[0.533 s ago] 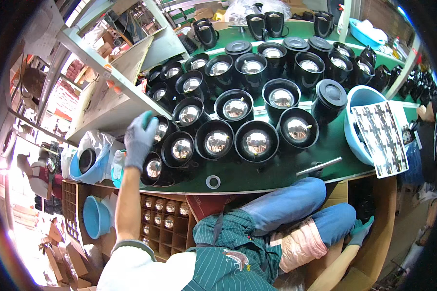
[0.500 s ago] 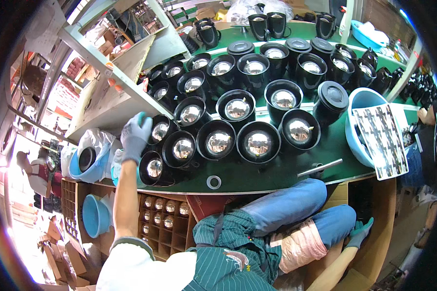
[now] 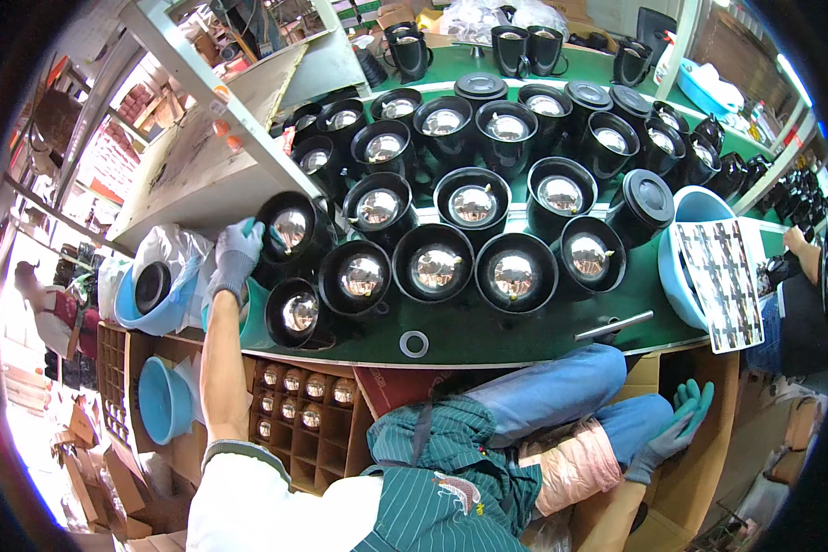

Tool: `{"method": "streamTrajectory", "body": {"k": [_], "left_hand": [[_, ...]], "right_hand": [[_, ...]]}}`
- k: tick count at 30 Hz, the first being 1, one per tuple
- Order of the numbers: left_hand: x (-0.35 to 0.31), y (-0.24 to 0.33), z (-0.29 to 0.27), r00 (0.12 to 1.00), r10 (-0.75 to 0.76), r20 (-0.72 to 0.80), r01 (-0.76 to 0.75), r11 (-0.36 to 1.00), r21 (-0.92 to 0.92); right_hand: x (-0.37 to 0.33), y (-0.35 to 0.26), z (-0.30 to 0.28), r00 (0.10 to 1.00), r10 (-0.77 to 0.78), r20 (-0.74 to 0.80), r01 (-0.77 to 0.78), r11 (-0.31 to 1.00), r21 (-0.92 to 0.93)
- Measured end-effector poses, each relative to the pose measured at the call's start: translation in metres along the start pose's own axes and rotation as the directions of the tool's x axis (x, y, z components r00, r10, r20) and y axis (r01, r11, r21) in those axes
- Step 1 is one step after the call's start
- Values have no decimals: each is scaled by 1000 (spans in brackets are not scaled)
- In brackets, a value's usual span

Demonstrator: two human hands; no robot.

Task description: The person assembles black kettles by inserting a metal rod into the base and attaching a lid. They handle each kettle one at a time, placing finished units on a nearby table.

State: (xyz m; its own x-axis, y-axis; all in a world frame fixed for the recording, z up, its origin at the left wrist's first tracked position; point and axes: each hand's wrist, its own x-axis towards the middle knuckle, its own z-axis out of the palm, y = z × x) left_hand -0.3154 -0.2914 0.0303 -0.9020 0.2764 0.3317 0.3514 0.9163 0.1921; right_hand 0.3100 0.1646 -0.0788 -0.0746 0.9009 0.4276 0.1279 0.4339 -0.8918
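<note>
Gripping a black cup (image 3: 315, 232) by the rim: left hand (image 3: 239, 255) (gloved, fingertips inside) | cup: left end of green worktop (image 3: 497, 333) | right hand (image 3: 673, 434): fingers apart, over a cardboard box (image 3: 716, 419)

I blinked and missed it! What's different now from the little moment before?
The left hand in its grey-and-teal glove has taken hold of the round black container with a shiny silver dome inside; it has shifted left and looks lifted. The right hand, gloved alike, has raised its fingers. The other black containers and the flat pale ring on the green table stayed put.
</note>
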Motion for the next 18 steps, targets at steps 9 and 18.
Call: {"method": "streamTrajectory", "body": {"k": [9, 18], "left_hand": [[-74, 96, -163, 938, 204, -279, -250, 958, -141], [-168, 222, -133, 817, 573, 63, -366, 599, -712]], "right_hand": [[-70, -148, 142, 690, -26, 723, -439, 779, 447], [-153, -133, 125, 493, 297, 818, -806, 509, 301]]}}
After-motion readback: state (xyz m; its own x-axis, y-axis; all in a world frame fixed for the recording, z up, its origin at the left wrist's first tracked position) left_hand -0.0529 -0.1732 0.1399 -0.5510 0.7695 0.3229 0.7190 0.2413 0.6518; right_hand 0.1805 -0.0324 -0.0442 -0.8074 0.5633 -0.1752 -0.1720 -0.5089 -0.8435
